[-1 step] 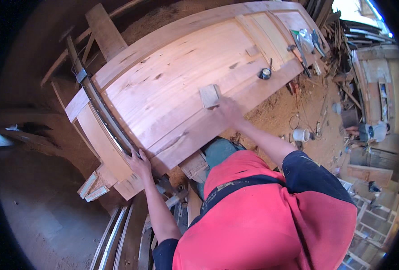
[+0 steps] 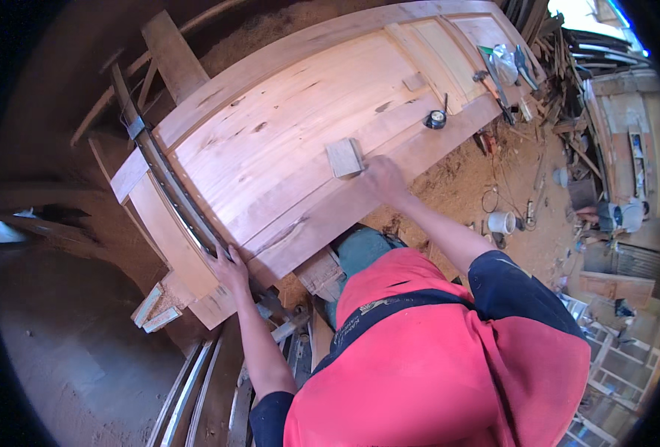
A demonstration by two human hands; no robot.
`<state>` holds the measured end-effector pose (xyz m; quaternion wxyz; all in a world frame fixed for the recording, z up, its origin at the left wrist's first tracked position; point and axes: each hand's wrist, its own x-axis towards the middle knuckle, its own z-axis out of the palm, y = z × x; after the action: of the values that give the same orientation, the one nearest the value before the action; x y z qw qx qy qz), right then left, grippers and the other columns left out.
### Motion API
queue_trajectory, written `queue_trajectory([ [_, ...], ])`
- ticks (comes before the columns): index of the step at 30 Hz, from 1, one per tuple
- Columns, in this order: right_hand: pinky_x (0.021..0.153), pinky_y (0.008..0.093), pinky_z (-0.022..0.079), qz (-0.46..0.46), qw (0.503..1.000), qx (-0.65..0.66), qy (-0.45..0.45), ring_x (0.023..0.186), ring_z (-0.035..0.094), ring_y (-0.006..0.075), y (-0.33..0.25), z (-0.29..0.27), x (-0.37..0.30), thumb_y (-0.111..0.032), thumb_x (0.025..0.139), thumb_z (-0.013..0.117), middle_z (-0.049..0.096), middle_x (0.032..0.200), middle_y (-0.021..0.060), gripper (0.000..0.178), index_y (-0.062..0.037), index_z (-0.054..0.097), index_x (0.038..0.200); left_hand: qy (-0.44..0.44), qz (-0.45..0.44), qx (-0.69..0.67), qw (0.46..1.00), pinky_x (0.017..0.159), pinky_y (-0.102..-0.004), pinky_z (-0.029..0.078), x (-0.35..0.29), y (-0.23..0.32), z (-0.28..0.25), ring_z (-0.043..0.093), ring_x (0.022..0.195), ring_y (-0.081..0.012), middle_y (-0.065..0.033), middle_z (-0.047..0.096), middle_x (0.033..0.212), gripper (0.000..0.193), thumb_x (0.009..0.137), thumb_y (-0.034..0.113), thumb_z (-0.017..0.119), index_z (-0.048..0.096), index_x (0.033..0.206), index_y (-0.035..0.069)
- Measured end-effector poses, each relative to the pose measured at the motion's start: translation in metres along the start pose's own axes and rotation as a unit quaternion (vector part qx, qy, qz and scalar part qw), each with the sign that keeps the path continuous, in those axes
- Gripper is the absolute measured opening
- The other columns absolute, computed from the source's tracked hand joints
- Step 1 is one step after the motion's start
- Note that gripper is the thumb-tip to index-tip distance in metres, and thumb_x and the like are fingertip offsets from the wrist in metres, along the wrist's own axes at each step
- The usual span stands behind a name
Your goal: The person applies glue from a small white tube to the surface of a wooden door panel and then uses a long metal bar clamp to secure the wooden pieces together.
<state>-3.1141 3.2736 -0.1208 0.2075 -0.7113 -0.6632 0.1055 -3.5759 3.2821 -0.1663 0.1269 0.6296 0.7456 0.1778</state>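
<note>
Right hand (image 2: 383, 179) lies on the door (image 2: 285, 141), fingers bent and pressed down beside a small block (image 2: 344, 157), touching its near edge; whether the fingers curl round the block or only push against it is hard to tell, since the back of the hand covers the fingertips. Left hand (image 2: 229, 272) rests open on the door's near corner, fingers spread flat against the wood, close to a dark metal clamp bar (image 2: 167, 179) that crosses the door's left end.

Much is hidden. A red shirt and dark sleeves fill the lower part of the view and cover whatever holds the door up on the near side; only a bit of green trouser and a stub of timber show below the door's edge. The door's far end bends toward the rim of the view and is partly buried under tools (image 2: 502, 67) too small to sort out. A tape measure (image 2: 436, 119) lies on the door beyond the block, toward that far end.

The door is pale, reddish-tan wood, unfinished, with raised frame rails around flat panels, dark knots and streaks in the grain. The block is a small grey-tan rectangle, flat on the panel near the door's middle. Sawdust (image 2: 464, 175) covers the ground off the door's near long edge.
</note>
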Motion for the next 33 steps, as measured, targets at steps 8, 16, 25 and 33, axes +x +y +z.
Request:
queue_trajectory([
  [8,0.089,0.0472,0.051,0.221,0.965,0.137,-0.017,0.099,0.062,0.0397,0.094,-0.059,-0.049,-0.025,0.09,0.061,0.063,0.105,0.0218,0.03,-0.0013,0.061,0.109,-0.01,0.05,0.085,0.995,0.115,-0.0461,0.033,-0.02,0.035,0.008,0.033,0.14,-0.0483,-0.0344,0.023,0.155,0.055,0.098,0.025,0.055,0.042,0.15,0.011],
  [16,0.091,0.046,0.05,0.114,0.991,0.058,0.024,0.102,0.062,0.039,0.16,-0.095,0.039,-0.019,0.087,0.064,0.06,0.12,0.0215,0.034,-0.0036,0.06,0.118,-0.04,-0.042,0.21,0.976,0.109,-0.0475,0.04,-0.102,0.068,-0.016,0.043,0.136,-0.0437,-0.0268,0.024,0.159,0.06,0.094,0.018,0.057,0.04,0.151,0.01],
  [25,0.108,0.0512,0.041,0.029,0.963,-0.246,-0.105,0.138,0.041,0.0334,0.286,-0.096,0.175,-0.013,0.087,0.064,0.045,0.151,0.007,0.056,-0.0189,0.05,0.141,-0.011,-0.169,0.026,0.985,0.106,-0.0479,0.04,-0.317,0.194,-0.022,0.047,0.126,-0.0405,-0.0216,0.047,0.14,0.051,0.091,0.017,0.064,0.051,0.139,0.007],
  [33,0.099,0.0537,0.044,-0.028,0.947,-0.264,-0.182,0.125,0.052,0.0353,0.205,-0.101,0.176,-0.025,0.085,0.07,0.055,0.132,0.0159,0.051,-0.0094,0.053,0.13,0.037,-0.471,-0.113,0.874,0.102,-0.0448,0.044,-0.44,0.188,0.044,0.057,0.117,-0.0384,-0.0236,0.064,0.115,0.04,0.09,0.021,0.065,0.061,0.125,0.0],
])
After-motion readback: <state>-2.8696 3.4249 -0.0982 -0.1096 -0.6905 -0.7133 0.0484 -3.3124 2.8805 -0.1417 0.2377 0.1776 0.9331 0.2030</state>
